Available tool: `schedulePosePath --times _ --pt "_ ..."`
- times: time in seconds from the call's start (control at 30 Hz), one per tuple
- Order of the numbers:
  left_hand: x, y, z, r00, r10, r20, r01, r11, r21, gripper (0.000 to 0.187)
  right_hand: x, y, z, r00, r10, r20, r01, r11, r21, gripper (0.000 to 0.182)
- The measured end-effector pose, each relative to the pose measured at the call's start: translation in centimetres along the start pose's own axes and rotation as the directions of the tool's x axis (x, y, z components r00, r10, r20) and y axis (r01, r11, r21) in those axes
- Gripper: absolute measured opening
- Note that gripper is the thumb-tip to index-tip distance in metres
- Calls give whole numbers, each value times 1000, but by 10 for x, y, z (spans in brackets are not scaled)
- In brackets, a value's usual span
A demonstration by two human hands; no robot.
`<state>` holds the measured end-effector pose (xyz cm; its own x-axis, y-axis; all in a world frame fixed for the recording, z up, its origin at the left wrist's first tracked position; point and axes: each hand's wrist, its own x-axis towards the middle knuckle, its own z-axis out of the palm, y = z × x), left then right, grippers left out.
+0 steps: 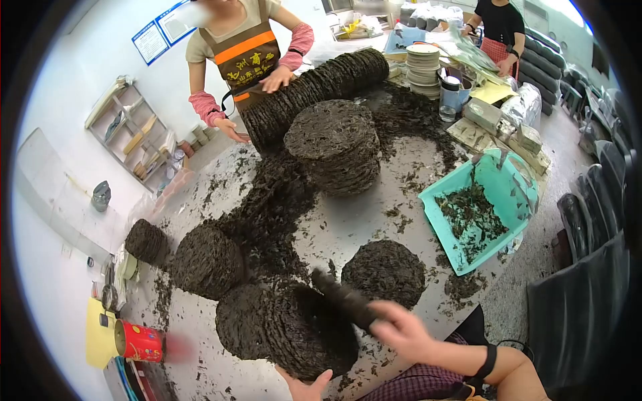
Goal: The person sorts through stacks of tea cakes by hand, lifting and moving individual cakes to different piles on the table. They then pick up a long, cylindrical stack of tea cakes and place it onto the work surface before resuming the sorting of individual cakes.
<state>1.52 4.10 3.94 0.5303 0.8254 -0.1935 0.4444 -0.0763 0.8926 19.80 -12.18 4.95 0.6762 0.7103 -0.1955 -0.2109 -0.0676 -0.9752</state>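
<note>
Close to me, a stack of dark, rough round discs (287, 327), like dried seaweed, leans on its side. My left hand (304, 387) cups its lower edge, thumb spread from the fingers; some fingertips are hidden under it. Above the stack's right side, my right hand (404, 334) is closed on a thin dark disc (344, 297), blurred and seen nearly edge-on. A low stack of discs (383, 273) lies flat beyond that hand. Farther left stand another stack (208, 259) and a small one (146, 241).
A tall round stack (332, 147) and a long roll of discs (314, 93) stand on the grey table (341, 227). A co-worker's hands (277, 79) are at the roll. A turquoise scoop (515, 180) holds dark scraps. A red can (138, 341) lies left. Another person stands behind.
</note>
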Motion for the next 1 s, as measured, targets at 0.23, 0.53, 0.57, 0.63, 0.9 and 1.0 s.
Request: schedulePosePath --times 0.23,0.53,0.57,0.63,0.9,1.0 --pt "-2 -4 4 997 -3 72 28 932 -360 108 24 61 -73 738 -473 -481 50 749 -660 65" --pt "-5 -29 14 983 -71 168 111 964 -243 98 -6 27 22 883 -321 342 460 740 -491 76" --pt "-5 -29 12 982 -62 179 106 963 -246 98 -6 24 20 890 -307 336 437 786 -438 68" --pt "-7 -24 11 983 -112 144 144 961 -234 99 -10 15 12 897 -288 336 409 829 -381 61" --pt "-6 -3 8 971 -130 200 201 897 -394 100 22 65 -78 655 -345 -673 34 902 -430 60" --pt "-6 -10 10 968 -141 207 210 908 -363 98 1 37 -50 854 -435 -286 251 825 -507 61"
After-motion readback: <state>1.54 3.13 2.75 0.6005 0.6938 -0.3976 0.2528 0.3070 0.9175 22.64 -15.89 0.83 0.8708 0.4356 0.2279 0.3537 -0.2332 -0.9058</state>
